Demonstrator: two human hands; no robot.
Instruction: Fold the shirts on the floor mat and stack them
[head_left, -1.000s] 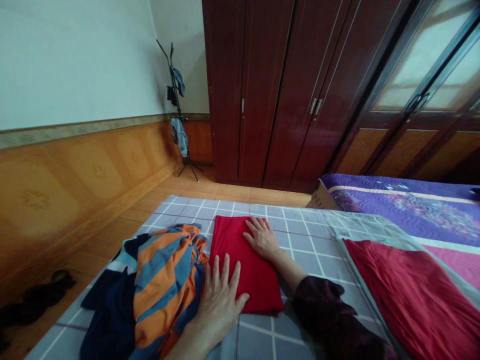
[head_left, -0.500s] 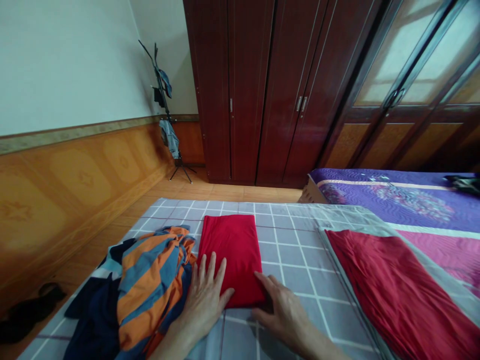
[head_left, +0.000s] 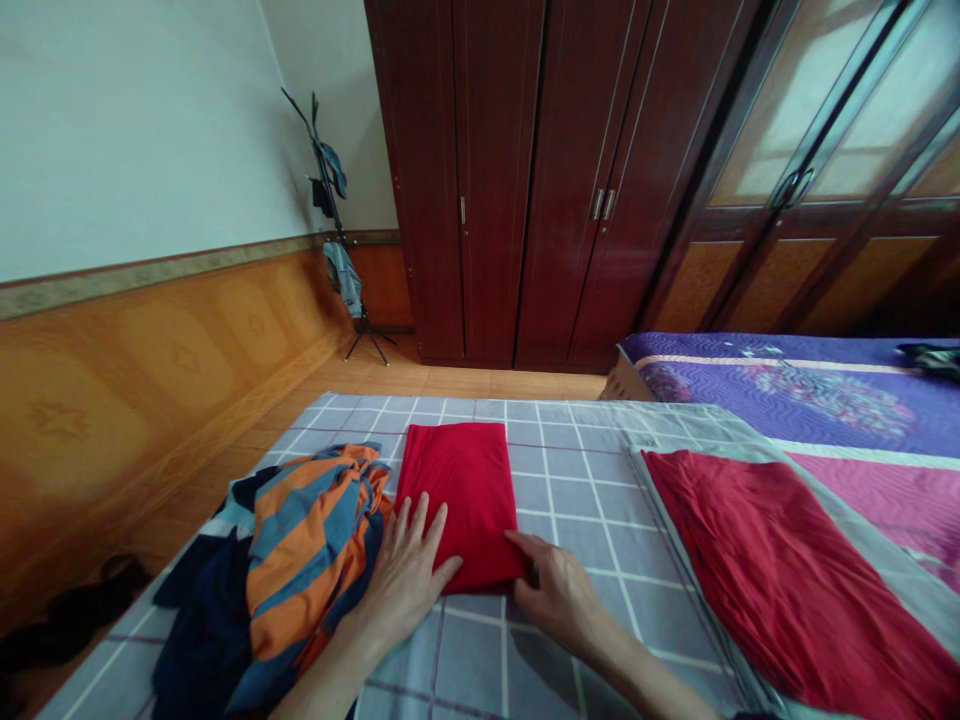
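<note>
Centrally, near the far edge of a grey checked surface [head_left: 585, 490], lies a neatly folded red cloth [head_left: 465, 475]. The left hand [head_left: 409, 565], fingers spread open, rests over its near left corner. At its near right corner, the right hand [head_left: 559, 588] has forefinger and thumb partly bent; whether they pinch the fabric cannot be told. Orange-and-blue striped clothing [head_left: 307, 550] is heaped along the surface's left edge; a larger red cloth [head_left: 765, 550] lies toward the right edge.

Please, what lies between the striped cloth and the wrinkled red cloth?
In the head view: the folded red cloth on the checked sheet, left hand on it, right hand at its edge.
</note>
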